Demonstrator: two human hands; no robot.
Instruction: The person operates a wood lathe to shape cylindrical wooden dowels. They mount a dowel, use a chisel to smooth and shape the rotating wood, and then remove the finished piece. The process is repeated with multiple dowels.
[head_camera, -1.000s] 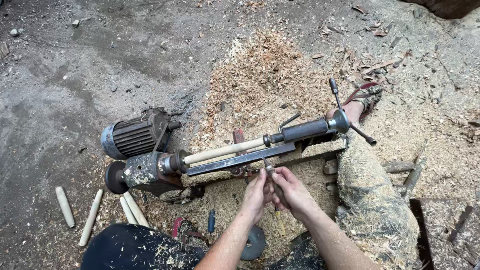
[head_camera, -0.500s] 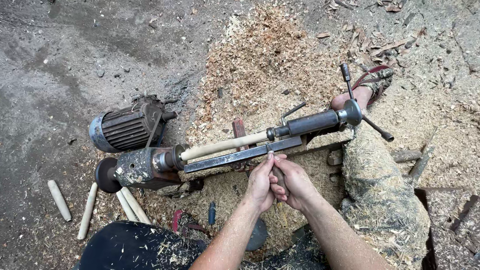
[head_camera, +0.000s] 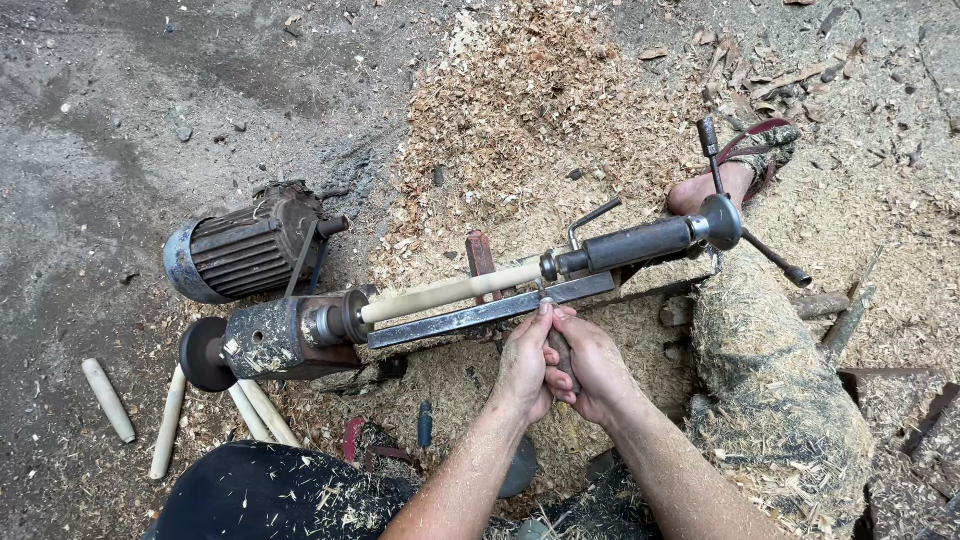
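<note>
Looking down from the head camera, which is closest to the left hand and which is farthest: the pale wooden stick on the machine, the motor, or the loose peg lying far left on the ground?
From the left hand:
1. Wooden stick, just above, on the machine.
2. Motor, up and left.
3. Loose peg, far left on the ground.

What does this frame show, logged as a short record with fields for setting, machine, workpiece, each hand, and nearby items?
setting: dirt ground with heap of pale wood shavings
machine: small rusty metal lathe beside grey ribbed electric motor
workpiece: pale wooden rod mounted between lathe ends
left hand: grips dark-handled turning tool on flat steel tool rest
right hand: wrapped around same handle
nearby: finished pale wooden pegs on ground
</note>
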